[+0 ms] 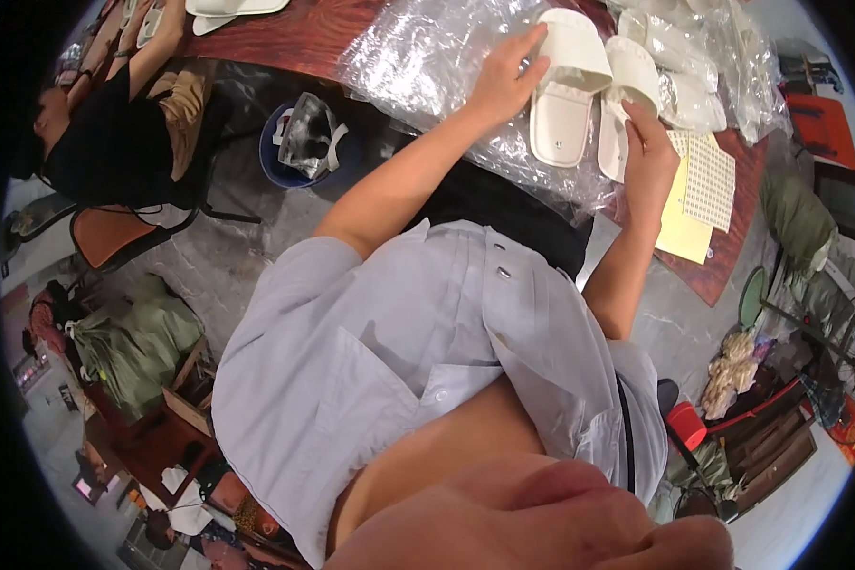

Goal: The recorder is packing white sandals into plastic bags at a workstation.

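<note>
Two white slide slippers lie side by side, toes away from me, on clear plastic over the table. My left hand [508, 78] is at the outer edge of the left slipper [577, 49], thumb and forefinger apart, fingertips against its strap. My right hand [650, 157] has its fingers bent at the outer edge of the right slipper [634, 71], gripping it by the side; part of that slipper's sole is hidden behind the fingers. Beneath and left of the pair spreads a crinkled clear plastic sheet [413, 57].
Plastic-wrapped slippers [679, 52] lie at the far right. Sticker sheets [709, 185] and a yellow sheet [684, 228] rest near the right corner of the red-brown table [299, 43]. A blue bin [274, 157] stands on the floor; a co-worker [114, 133] sits at left.
</note>
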The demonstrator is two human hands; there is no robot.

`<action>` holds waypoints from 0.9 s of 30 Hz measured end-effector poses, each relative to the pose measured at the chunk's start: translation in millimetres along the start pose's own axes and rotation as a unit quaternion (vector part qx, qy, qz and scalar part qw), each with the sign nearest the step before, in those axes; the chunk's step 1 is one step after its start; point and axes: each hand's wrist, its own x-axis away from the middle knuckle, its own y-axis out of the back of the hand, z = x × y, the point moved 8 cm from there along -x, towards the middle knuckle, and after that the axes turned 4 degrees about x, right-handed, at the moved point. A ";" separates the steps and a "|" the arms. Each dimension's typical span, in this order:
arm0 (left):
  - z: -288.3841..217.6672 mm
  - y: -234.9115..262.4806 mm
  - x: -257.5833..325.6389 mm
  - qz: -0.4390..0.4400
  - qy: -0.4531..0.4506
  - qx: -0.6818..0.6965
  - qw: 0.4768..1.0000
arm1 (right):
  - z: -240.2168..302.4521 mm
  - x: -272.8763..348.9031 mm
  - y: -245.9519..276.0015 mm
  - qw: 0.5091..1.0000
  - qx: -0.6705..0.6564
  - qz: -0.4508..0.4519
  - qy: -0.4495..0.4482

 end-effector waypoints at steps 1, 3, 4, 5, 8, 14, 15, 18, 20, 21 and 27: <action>-2.9 0.7 0.3 0.003 -0.003 0.000 1.000 | -1.9 6.0 6.4 1.000 -0.003 -0.031 0.004; -8.6 0.5 0.4 0.007 -0.036 -0.006 0.999 | -3.9 19.3 14.4 0.999 -0.006 -0.047 -0.012; -6.7 0.2 1.1 0.009 -0.031 -0.008 0.999 | -3.2 25.2 20.0 0.998 -0.010 -0.066 -0.021; -7.9 -2.0 2.5 0.023 -0.043 -0.035 0.998 | -0.1 28.9 20.8 0.997 -0.032 -0.059 -0.027; -11.0 -6.6 4.4 0.039 -0.059 -0.074 0.995 | 16.4 40.6 3.0 0.994 -0.113 -0.003 -0.011; -10.6 -11.5 -1.6 0.056 -0.033 -0.103 0.993 | 30.5 45.6 -50.7 0.993 -0.085 0.076 0.036; -9.9 -10.7 -2.5 0.062 -0.019 -0.107 0.992 | 29.7 45.0 -53.8 0.993 -0.077 0.077 0.036; -12.9 -2.6 -2.6 0.049 -0.019 -0.093 0.994 | 33.0 42.9 -57.3 0.992 -0.079 0.070 0.071; -6.9 -2.7 3.6 0.036 -0.052 -0.118 0.991 | 29.2 46.7 -63.3 0.991 -0.080 0.061 0.089; -0.3 -8.1 4.1 0.046 -0.038 -0.105 0.993 | 22.7 47.0 -67.3 0.991 -0.077 0.073 0.082; -1.4 -21.7 12.7 0.045 -0.054 -0.108 0.992 | 0.5 53.2 -68.4 0.981 -0.153 0.117 -0.020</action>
